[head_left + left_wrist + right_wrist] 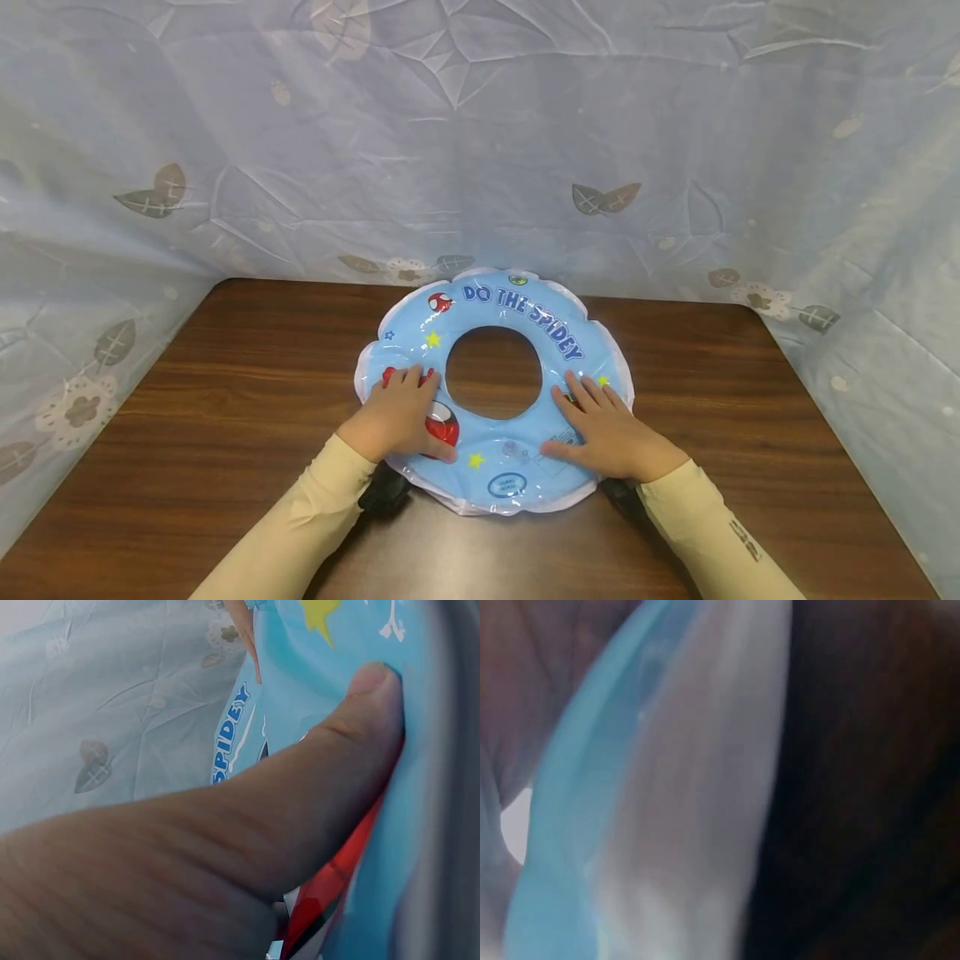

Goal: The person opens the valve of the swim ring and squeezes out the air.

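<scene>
A light-blue inflatable swim ring [498, 429] with white edges lies on the wooden table, puffed up and printed with "DO THE SPIDEY", yellow stars and red masks. Flat on its left side rests my left hand [401, 421], fingers spread. My right hand [611, 429] lies on the right side, its fingers also straight and apart. Close up in the left wrist view, the left thumb [322, 772] presses along the ring's blue surface [300, 667]. The right wrist view is blurred; it shows the ring's blue and white edge [682, 810] beside part of the right palm [540, 682].
The dark brown table [247, 383] ends at a pale curtain [510, 150] with leaf and flower prints, which hangs behind and along both sides. A black wrist device [386, 492] shows under the left wrist. The ring sits near the table's back edge.
</scene>
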Demonstrator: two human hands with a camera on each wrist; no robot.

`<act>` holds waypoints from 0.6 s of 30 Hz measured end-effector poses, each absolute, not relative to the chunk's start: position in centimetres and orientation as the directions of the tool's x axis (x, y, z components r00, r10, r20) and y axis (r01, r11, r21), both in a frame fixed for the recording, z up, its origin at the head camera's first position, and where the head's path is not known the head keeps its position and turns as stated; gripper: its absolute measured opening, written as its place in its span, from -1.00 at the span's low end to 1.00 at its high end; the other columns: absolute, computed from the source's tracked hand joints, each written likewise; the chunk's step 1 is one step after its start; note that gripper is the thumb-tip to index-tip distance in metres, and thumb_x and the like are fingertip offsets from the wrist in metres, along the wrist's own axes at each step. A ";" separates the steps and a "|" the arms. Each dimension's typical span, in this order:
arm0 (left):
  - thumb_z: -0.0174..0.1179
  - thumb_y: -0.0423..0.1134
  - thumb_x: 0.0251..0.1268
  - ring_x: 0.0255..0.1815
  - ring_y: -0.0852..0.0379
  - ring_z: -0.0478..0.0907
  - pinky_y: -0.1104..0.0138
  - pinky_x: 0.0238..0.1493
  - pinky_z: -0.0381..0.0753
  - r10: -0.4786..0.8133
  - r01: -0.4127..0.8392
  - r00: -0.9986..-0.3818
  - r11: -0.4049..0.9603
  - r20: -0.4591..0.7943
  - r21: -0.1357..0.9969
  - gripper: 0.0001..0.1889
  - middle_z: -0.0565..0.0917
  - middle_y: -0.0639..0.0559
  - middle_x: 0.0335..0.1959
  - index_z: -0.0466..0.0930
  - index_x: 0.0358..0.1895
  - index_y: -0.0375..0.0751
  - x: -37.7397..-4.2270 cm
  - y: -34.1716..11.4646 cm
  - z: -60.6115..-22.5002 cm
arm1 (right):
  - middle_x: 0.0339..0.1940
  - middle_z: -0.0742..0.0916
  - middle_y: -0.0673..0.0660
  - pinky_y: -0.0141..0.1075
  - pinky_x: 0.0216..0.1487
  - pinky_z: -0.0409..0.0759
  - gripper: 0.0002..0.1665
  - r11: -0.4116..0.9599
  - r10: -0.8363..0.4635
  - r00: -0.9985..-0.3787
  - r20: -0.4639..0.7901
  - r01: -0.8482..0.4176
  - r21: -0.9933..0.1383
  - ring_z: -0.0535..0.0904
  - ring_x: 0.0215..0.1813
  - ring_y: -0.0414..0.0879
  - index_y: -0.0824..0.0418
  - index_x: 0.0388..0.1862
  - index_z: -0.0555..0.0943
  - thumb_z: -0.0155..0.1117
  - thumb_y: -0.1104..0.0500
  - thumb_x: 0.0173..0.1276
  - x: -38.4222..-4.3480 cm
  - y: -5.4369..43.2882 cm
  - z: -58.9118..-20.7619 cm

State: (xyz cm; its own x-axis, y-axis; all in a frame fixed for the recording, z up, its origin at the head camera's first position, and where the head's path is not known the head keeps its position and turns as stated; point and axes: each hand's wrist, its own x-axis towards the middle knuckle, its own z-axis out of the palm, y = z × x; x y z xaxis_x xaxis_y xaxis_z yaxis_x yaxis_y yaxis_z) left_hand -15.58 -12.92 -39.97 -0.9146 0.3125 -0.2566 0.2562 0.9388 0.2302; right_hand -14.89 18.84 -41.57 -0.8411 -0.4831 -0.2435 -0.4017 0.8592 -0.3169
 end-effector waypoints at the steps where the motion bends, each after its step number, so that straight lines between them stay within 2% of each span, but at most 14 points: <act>1: 0.59 0.30 -0.15 0.51 -0.42 0.22 -0.37 0.37 0.31 0.313 0.256 -0.914 0.939 -0.258 0.230 0.23 0.29 -0.39 0.52 0.24 0.57 -0.28 -15.6 -12.9 -39.9 | 0.72 0.05 0.32 0.31 0.60 -0.19 0.15 0.859 -0.483 -0.842 -0.241 -0.403 -0.315 -0.13 0.69 0.37 0.25 0.67 0.16 0.07 -0.51 0.42 -14.9 18.9 -41.5; 13: 0.59 0.26 -0.14 0.53 -0.43 0.18 -0.37 0.38 0.29 0.313 0.245 -0.908 0.936 -0.280 0.251 0.21 0.26 -0.40 0.54 0.24 0.58 -0.26 -15.4 -12.9 -39.7 | 0.72 0.06 0.31 0.31 0.61 -0.19 0.16 0.865 -0.472 -0.846 -0.249 -0.391 -0.314 -0.13 0.70 0.36 0.25 0.67 0.14 0.05 -0.52 0.42 -14.7 18.7 -41.4; 18: 0.59 0.24 -0.12 0.56 -0.40 0.12 -0.36 0.46 0.17 0.322 0.254 -0.905 0.934 -0.280 0.252 0.21 0.23 -0.40 0.56 0.21 0.60 -0.25 -15.4 -12.9 -39.4 | 0.71 0.07 0.33 0.28 0.61 -0.21 0.15 0.859 -0.478 -0.850 -0.222 -0.400 -0.319 -0.14 0.70 0.34 0.27 0.67 0.15 0.10 -0.48 0.42 -14.6 18.7 -41.2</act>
